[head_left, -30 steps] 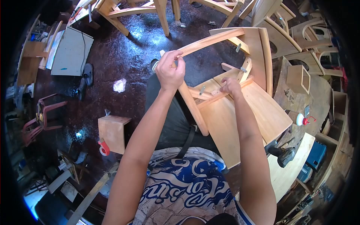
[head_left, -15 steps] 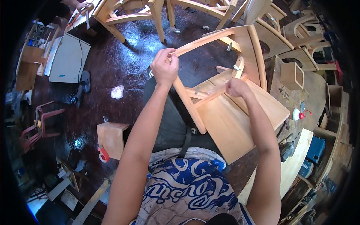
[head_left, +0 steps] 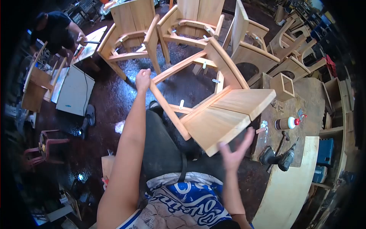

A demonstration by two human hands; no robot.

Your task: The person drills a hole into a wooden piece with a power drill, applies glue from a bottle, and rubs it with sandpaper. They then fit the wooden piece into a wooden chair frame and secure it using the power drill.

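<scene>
A wooden armchair (head_left: 228, 110) is tilted in front of my legs, its two-board backrest (head_left: 217, 122) toward me. My left hand (head_left: 143, 81) is closed around the chair's frame at the far left corner, by the end of an armrest (head_left: 167, 107). Thumb and fingers apart, my right hand (head_left: 234, 152) is just off the near edge of the backrest, slightly blurred and holding nothing. Pale metal brackets (head_left: 204, 65) stick out from the inner seat frame.
Similar wooden chairs (head_left: 129, 45) stand ahead and to the right. On the right workbench (head_left: 305, 99) are a glue bottle (head_left: 286, 123), an open wooden box (head_left: 282, 87), a hammer (head_left: 283, 139) and a cordless drill (head_left: 286, 158). Another person (head_left: 57, 32) is at the upper left.
The chair has turned and tipped, its backrest rising toward me. My right hand has let go of the inner frame and come nearer my body. My left hand has shifted left and slightly down.
</scene>
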